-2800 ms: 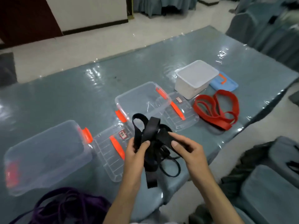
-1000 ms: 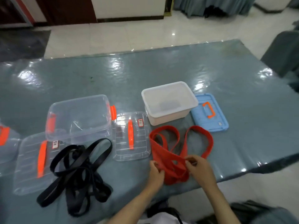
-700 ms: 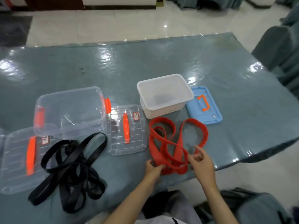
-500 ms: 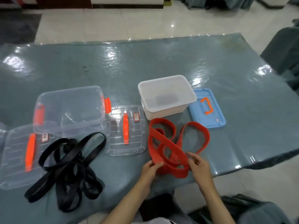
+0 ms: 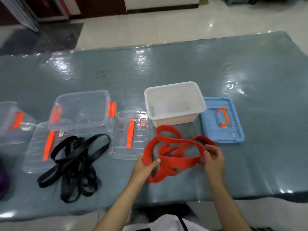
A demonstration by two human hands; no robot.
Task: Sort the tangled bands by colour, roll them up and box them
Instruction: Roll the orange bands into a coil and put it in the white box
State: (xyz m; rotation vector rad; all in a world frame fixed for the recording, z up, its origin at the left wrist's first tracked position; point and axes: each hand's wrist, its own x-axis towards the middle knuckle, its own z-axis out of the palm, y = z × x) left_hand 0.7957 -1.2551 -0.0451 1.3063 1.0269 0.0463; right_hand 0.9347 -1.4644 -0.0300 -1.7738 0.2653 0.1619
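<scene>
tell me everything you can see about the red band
The red band is a wide, flat strap, matte and rubbery-looking, twisted into several overlapping loops. It lies at the table's near edge, in front of the white box, not yet rolled. The left hand pinches its left loop; the right hand grips its right end, partly lifting it.

One head-worn camera looks forward and steeply down, close over the table (image 5: 183,67).

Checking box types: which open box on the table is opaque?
The white plastic box beside the blue lid; the other boxes are clear plastic with orange latches.
</scene>
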